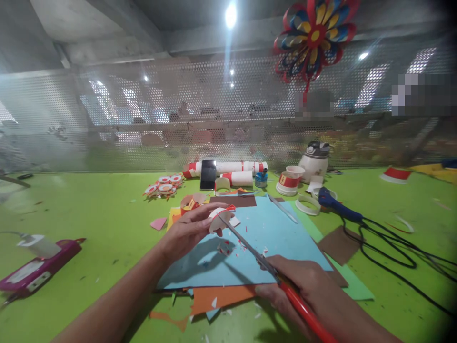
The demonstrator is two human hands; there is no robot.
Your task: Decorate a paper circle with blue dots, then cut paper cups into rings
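Two bare hands work above a large light-blue paper sheet (293, 243), which lies on the bright green table (107, 214). The left hand (189, 228) is partly closed: its thumb and fingers are clamped on a small rounded white paper piece with red edge (218, 223), and it holds this piece up over the sheet. The right hand (300, 281) is closed around the red handles of the long grey metal scissors (250, 247). These scissors are between the two hands, and their tip is at the paper piece; if it already cuts inside, I cannot tell. The blades look nearly together. Their long axis goes diagonally: the tip points forward and to the person's left, and the handles come back toward the near right side.

Under the hands, small red and white paper scraps (224, 247) are spread on the blue sheet. An orange paper (217, 297) comes out from its near edge. To the right lie a brown paper square (342, 244) and a dark-blue glue gun (339, 205) with black cable. Behind the sheet there are a black phone (208, 174), a small blue bottle (261, 179) and red-and-white paper cups (287, 183). At the far left rests a purple-and-white power strip (41, 269).
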